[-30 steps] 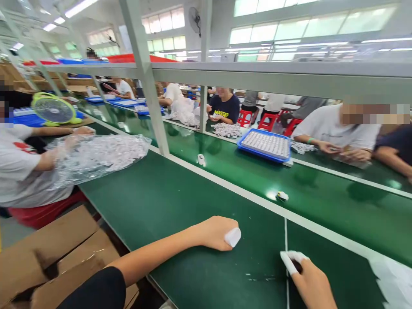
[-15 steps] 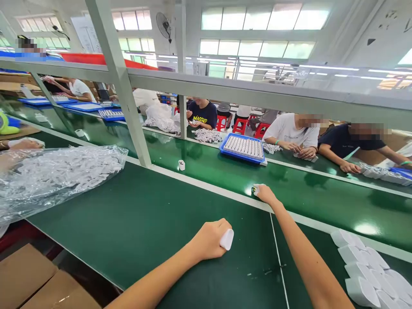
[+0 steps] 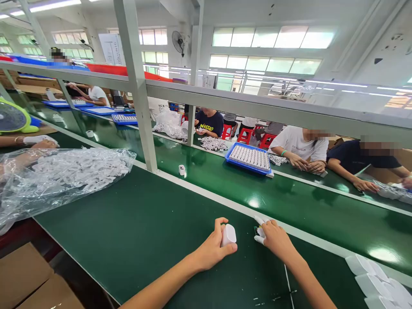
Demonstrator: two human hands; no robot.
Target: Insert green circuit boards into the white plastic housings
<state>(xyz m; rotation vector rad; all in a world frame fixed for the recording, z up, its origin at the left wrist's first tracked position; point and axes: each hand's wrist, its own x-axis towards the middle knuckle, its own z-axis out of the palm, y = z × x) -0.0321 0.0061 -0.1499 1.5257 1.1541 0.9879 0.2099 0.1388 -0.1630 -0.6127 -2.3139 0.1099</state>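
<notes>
My left hand [image 3: 214,248] is closed around a white plastic casing [image 3: 228,236] with rounded corners, its smooth end facing up and thumb and forefinger on its sides. To the right, my right hand [image 3: 273,235], with white covers on its fingertips, pinches a small white part with green and yellow bits [image 3: 260,231]. The fingers partly hide that part, so its exact kind is unclear. Both hands are above the dark green work surface [image 3: 154,231], apart from each other. Several similar white casings [image 3: 376,279] stand grouped at the lower right.
A clear plastic bag of white parts [image 3: 80,171] lies at left beside a co-worker's gloved hand [image 3: 38,140]. On the green belt [image 3: 206,182] stands one white casing [image 3: 182,170]. A grey post [image 3: 138,94] and rail cross the view. Beyond sit a blue tray [image 3: 249,159] and several co-workers.
My right hand has drawn back from the belt to my side of the white strip, bringing the small part nearer my left hand. My left hand has turned the casing slightly. The view has shifted.
</notes>
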